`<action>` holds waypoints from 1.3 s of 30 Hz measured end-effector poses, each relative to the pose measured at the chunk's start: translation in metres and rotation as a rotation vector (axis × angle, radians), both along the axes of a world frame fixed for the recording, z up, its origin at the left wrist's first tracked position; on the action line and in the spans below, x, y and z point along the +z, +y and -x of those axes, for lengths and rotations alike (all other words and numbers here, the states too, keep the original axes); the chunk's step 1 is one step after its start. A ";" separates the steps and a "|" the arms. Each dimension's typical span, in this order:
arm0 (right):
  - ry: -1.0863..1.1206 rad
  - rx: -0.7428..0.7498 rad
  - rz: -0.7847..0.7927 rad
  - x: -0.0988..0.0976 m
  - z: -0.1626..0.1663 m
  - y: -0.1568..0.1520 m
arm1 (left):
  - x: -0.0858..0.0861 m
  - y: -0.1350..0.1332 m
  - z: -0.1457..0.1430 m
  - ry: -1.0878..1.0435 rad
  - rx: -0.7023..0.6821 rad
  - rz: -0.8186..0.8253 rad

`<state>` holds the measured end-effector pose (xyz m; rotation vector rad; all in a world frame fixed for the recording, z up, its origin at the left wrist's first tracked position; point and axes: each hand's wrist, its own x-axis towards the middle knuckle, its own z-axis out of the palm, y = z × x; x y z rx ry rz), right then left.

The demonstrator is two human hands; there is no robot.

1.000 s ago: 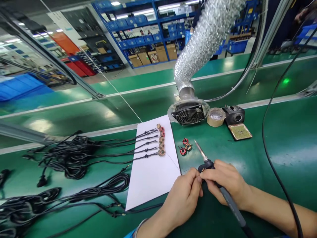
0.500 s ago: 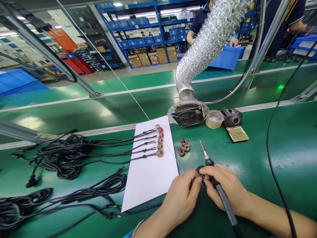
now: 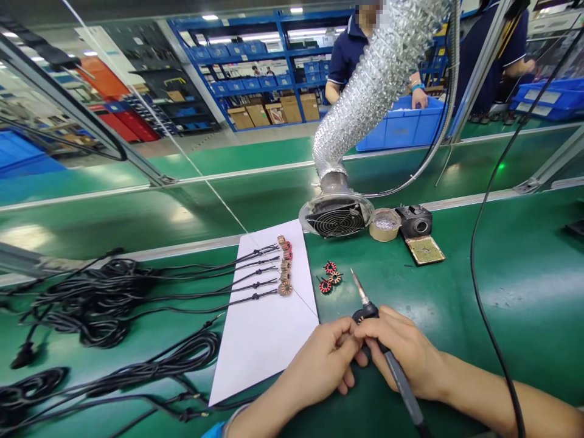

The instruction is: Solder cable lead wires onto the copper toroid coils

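Observation:
My right hand (image 3: 404,353) is wrapped round the black handle of a soldering iron (image 3: 365,304), whose metal tip points up and away. My left hand (image 3: 322,362) meets it fingertip to fingertip, pinching a small part that I cannot make out. Just beyond the tip, three red and copper toroid coils (image 3: 329,277) lie on the green mat. To the left, a white paper sheet (image 3: 264,334) carries a row of several coils (image 3: 285,267) joined to black cables (image 3: 104,298).
A silver fume hose with a fan intake (image 3: 336,218) stands behind the coils, with a tape roll (image 3: 385,224) and a black iron stand with sponge tray (image 3: 417,234) to its right. A black cord (image 3: 483,243) hangs at right. Two people stand at blue bins (image 3: 401,128) beyond.
The view has tilted up and shifted, bringing two people into sight at the back. My hands stay together on the iron and the small part, now slightly lower and further left in the picture.

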<state>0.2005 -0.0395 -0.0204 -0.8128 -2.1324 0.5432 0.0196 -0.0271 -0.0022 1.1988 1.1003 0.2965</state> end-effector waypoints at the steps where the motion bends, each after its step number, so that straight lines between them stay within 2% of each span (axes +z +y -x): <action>1: -0.014 0.017 -0.039 0.000 -0.002 0.001 | 0.001 0.004 0.001 -0.032 -0.020 0.064; 4: -0.068 0.007 -0.150 0.001 -0.005 0.004 | 0.004 0.011 0.002 -0.110 0.000 0.218; 7: -0.093 -0.035 -0.182 0.005 -0.007 0.006 | 0.005 0.010 -0.001 -0.148 0.116 0.258; 12: 0.096 -0.176 -0.071 0.017 -0.023 0.007 | 0.004 0.001 -0.011 -0.132 0.334 0.167; 15: 0.176 -0.318 0.049 0.023 -0.037 0.003 | 0.002 0.000 -0.016 -0.098 0.389 0.111; 17: 0.191 -0.356 0.095 0.025 -0.044 -0.002 | 0.000 -0.001 -0.018 -0.096 0.418 0.066; 21: 0.160 -0.305 0.117 0.026 -0.051 -0.009 | -0.004 -0.003 -0.018 -0.110 0.445 0.021; 27: 0.185 -0.303 0.249 0.022 -0.051 -0.009 | -0.006 -0.006 -0.019 -0.109 0.454 0.012; 39: 0.176 -0.235 0.344 0.031 -0.046 -0.011 | -0.006 -0.009 -0.019 -0.052 0.427 -0.060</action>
